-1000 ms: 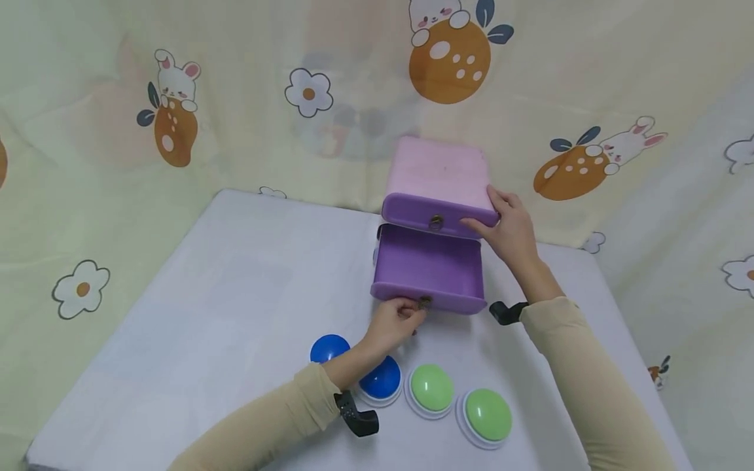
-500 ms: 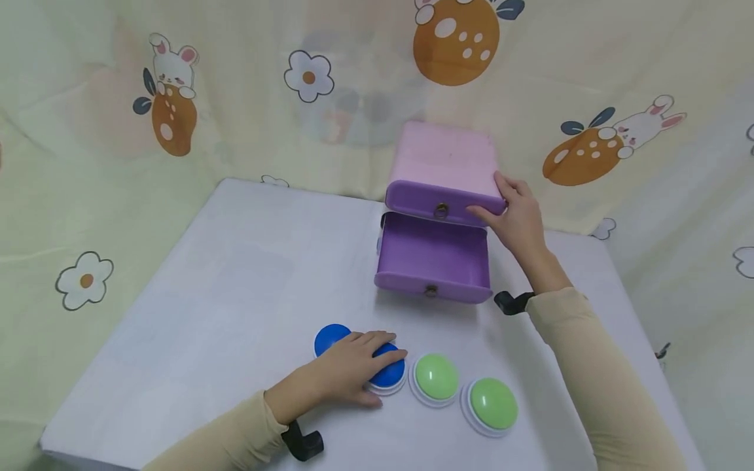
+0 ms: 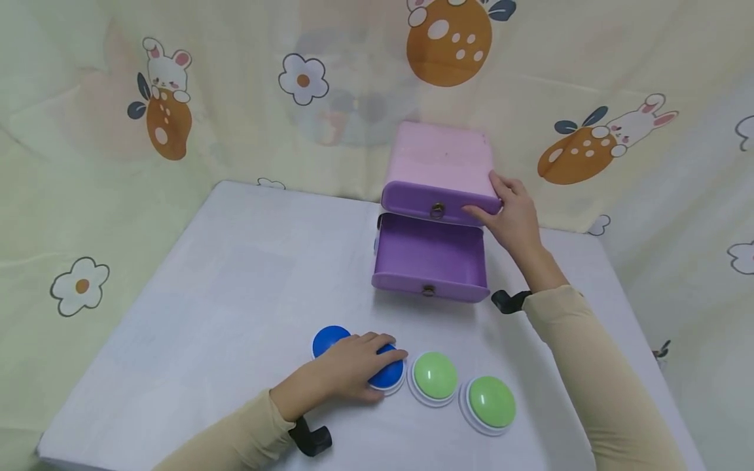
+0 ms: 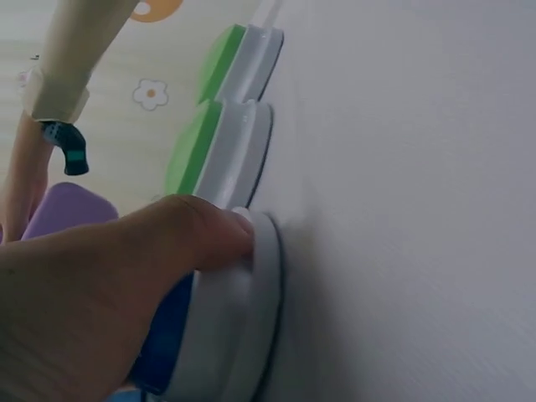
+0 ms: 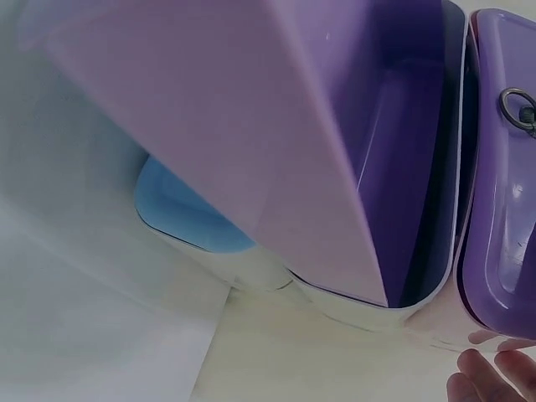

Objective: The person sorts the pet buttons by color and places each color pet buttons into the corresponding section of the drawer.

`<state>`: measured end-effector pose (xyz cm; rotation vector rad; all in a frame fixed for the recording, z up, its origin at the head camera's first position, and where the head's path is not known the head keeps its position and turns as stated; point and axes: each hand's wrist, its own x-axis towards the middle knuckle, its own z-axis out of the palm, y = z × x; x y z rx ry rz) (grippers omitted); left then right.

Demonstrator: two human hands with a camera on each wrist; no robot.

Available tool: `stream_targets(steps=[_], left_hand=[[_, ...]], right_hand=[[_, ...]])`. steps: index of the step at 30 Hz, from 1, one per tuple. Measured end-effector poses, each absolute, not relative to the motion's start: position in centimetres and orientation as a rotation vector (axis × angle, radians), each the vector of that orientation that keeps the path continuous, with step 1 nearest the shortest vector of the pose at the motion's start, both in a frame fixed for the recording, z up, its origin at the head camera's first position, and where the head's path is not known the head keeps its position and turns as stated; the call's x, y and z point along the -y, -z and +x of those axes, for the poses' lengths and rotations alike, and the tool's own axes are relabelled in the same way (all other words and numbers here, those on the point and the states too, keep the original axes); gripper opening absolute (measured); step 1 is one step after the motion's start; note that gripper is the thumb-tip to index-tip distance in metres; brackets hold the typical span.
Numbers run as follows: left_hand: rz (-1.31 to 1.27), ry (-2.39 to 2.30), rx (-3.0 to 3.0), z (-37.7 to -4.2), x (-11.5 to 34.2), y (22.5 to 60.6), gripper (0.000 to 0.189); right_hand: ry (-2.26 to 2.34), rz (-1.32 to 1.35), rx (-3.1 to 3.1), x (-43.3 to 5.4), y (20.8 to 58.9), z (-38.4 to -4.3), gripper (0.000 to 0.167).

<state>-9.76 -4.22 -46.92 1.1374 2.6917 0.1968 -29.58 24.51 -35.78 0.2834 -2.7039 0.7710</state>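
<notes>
My left hand (image 3: 341, 369) grips a blue dome button (image 3: 389, 374) on a round white base, fingers over the dome's far side. In the left wrist view the thumb presses against the white base's side. At the back of the table stands a small pink-and-purple drawer cabinet (image 3: 438, 154). My right hand (image 3: 515, 219) holds its right front corner, thumb on the upper drawer's face and fingers along the side. The lower drawer (image 3: 424, 282) is pulled out and its visible inside is bare. The upper drawer (image 5: 502, 251) is closed, with a ring pull.
A second blue button (image 3: 330, 339) lies left of the held one, partly behind my left hand. To the right, two green buttons (image 3: 436, 375) sit in a row on the white tabletop (image 3: 247, 275). A printed curtain (image 3: 353, 39) hangs right behind the cabinet.
My left hand has let go of the lower drawer's ring pull and moved down and left onto the blue button. The drawer stays out; my right hand keeps its hold on the cabinet.
</notes>
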Motion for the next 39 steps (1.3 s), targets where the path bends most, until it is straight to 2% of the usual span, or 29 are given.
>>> stream_targets(steps=[23, 39], left_hand=[[1.157, -0.098, -2.653, -9.8, 3.2, 44.8, 0.066], [1.399, -0.019, -2.781, -11.1, 2.8, 39.2, 0.066]], right_hand=[[-0.739, 0.265, 2.717, -24.5, 35.8, -29.3, 0.09], [-0.74, 0.247, 2.723, -24.5, 35.9, -29.2, 0.091]])
